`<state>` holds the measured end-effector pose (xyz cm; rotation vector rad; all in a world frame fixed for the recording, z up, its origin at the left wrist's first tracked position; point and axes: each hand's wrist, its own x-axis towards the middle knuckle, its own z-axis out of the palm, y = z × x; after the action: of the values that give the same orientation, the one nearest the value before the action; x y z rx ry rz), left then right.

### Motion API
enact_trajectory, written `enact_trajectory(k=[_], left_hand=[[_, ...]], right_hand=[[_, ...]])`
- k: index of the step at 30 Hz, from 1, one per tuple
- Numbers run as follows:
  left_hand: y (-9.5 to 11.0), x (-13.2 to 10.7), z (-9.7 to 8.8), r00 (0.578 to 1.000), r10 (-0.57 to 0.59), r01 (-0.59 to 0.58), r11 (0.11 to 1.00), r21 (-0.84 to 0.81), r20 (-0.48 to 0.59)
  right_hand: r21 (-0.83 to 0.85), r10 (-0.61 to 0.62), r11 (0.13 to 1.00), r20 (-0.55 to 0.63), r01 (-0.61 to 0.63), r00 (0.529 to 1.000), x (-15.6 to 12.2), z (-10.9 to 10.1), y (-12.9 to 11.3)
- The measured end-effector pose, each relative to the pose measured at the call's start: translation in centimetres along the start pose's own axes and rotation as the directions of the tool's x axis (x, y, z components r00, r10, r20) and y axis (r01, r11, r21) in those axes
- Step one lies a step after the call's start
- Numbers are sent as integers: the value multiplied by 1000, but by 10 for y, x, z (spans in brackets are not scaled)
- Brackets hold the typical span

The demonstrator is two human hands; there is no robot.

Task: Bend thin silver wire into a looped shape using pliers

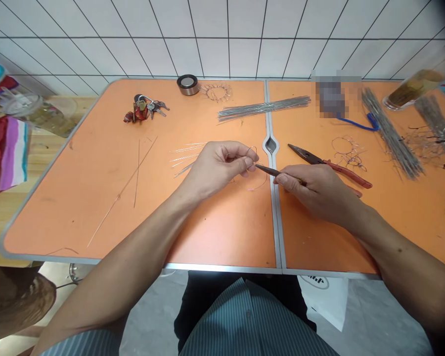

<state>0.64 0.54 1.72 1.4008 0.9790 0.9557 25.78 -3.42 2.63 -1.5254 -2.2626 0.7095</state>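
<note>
My left hand [228,160] pinches a thin copper-coloured wire [266,179] between thumb and fingers. The wire bends in a loose curve below the fingertips. In my right hand [311,188] is a slim dark pointed tool [269,170] that looks like tweezers. Its tip meets the wire right at my left fingertips; whether it grips the wire is too small to tell. Several straight thin wires [187,153] lie partly hidden behind my left hand. Red-handled long-nose pliers [328,164] rest just beyond my right hand, which covers part of one handle.
Along the back of the orange table [222,227] are keys [148,109], a roll of tape [188,85], a wire ring [217,92] and a bundle of straight wires [263,108]. More wire bundles [393,133] and a cup [413,89] stand right. Loose wires [118,198] lie left.
</note>
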Motion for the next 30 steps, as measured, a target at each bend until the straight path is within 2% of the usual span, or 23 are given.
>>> enact_trajectory(k=[30], left_hand=[[-1, 0, 4, 1000, 16, -16, 1000, 15, -7]], right_hand=[[41, 46, 998, 31, -47, 998, -1, -3, -2]])
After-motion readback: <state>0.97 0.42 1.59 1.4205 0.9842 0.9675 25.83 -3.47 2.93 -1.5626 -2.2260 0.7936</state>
